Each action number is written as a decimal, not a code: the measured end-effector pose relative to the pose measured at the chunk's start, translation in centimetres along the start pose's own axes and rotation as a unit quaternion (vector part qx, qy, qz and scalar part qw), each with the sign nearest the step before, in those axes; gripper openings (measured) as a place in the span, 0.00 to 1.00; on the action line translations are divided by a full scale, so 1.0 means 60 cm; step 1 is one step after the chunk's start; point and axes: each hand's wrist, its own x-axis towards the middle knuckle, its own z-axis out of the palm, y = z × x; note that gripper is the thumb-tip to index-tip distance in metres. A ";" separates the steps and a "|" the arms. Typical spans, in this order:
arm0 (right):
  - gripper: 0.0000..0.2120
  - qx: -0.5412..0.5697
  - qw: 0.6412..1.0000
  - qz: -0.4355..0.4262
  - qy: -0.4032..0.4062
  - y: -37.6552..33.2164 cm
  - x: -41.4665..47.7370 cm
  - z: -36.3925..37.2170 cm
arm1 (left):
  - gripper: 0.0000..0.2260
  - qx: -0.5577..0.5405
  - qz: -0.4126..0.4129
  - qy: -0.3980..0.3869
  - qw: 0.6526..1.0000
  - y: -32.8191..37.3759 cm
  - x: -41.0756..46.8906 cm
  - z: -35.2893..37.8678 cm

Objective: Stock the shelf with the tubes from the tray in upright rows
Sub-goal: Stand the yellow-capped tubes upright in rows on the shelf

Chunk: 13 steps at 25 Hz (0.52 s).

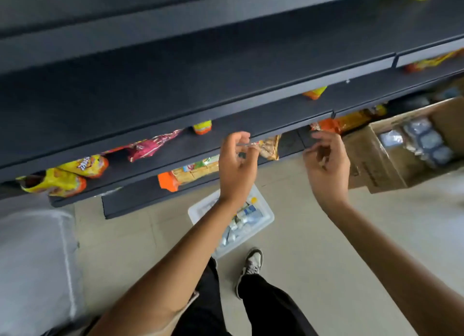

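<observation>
Dark grey boards of the shelf (251,66) fill the upper view, bare along the stretch before us, while snack packets (82,164) lie on the lower levels. Our left hand (237,164) is raised to a shelf edge with its fingers curled. Something thin and glinting seems to sit at the fingertips, but blur keeps us from telling whether the grip holds anything. Our right hand (326,164) hovers at the same height, apart from it, its grip loosely curled around nothing we can see.

The tubes (244,216) lie jumbled in the white tray (267,220) on the floor (313,235) below, near our shoe (252,262). We judge that stocking has barely begun. A tube stood on its narrow cap may topple and take its row down with it. The tray so near our foot could be kicked and spill.
</observation>
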 end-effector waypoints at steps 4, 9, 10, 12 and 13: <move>0.15 -0.080 0.990 0.107 -0.035 0.225 -0.037 0.059 | 0.10 0.072 -0.095 -0.036 0.992 -0.208 0.032 0.059; 0.16 -0.126 0.969 0.175 -0.118 0.508 -0.071 0.208 | 0.09 0.183 -0.181 -0.102 0.961 -0.511 0.074 0.125; 0.16 -0.131 0.965 0.178 -0.140 0.553 -0.074 0.240 | 0.08 0.201 -0.191 -0.109 0.955 -0.568 0.083 0.135; 0.18 -0.155 0.952 0.186 -0.189 0.640 -0.082 0.306 | 0.09 0.251 -0.211 -0.132 0.936 -0.678 0.099 0.155; 0.19 -0.169 0.943 0.187 -0.218 0.685 -0.085 0.342 | 0.11 0.275 -0.230 -0.140 0.923 -0.737 0.108 0.165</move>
